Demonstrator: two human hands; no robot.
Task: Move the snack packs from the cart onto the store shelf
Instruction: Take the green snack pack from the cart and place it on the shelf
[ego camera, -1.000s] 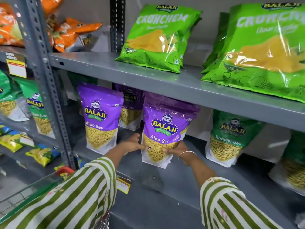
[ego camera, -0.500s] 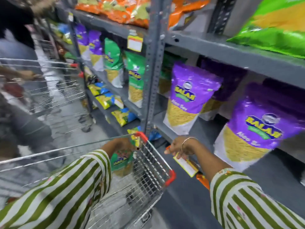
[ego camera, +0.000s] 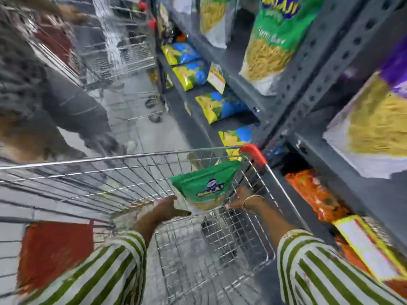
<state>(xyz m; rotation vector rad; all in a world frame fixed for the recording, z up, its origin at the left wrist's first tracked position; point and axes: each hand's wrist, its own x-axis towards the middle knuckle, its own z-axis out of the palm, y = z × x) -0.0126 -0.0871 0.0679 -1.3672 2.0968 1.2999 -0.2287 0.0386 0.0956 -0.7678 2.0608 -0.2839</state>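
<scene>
A green snack pack (ego camera: 206, 184) stands tilted in the far right corner of the wire cart (ego camera: 123, 172). My left hand (ego camera: 167, 209) is flat with fingers stretched out, its tips at the pack's lower left edge. My right hand (ego camera: 241, 199), wearing a bangle, has its fingers spread at the pack's lower right edge. Neither hand is closed around the pack. The grey store shelf (ego camera: 246, 84) runs along the right, with green and purple packs (ego camera: 372, 126) standing on it.
Blue and yellow packs (ego camera: 220, 105) lie on a lower shelf, orange packs (ego camera: 317, 194) on the lowest one beside the cart. Another person (ego camera: 55, 102) and more wire carts (ego camera: 123, 47) fill the aisle to the left. The picture is blurred by motion.
My view swung left and down from the shelf to the cart. Both hands left the purple pack on the shelf and dropped into the cart, on either side of the green pack.
</scene>
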